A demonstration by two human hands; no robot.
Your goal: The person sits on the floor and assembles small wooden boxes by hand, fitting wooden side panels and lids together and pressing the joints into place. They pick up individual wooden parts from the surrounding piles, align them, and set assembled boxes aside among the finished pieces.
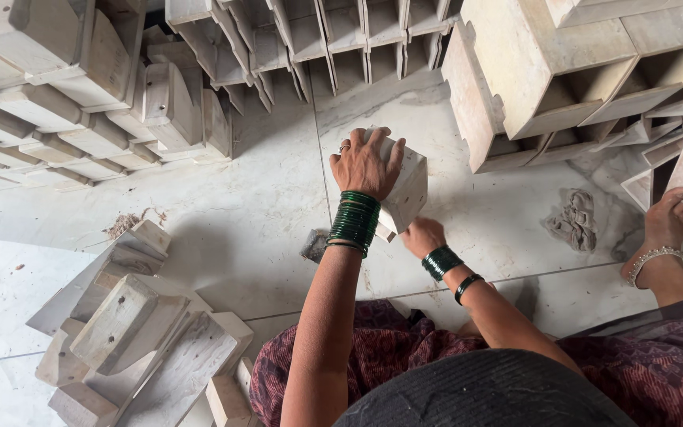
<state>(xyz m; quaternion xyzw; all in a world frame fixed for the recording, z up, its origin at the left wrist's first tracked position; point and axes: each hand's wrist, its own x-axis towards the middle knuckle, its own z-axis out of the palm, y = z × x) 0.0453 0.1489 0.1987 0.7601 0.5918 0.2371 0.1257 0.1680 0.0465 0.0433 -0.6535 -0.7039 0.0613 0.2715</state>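
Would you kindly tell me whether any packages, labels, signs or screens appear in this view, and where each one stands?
None in view: no package, label, sign or screen shows.
Only bare pale wooden pieces are there: the block under the left hand, with the right hand at its lower edge.
More wooden pieces are stacked along the top and lower left on the pale tiled floor.
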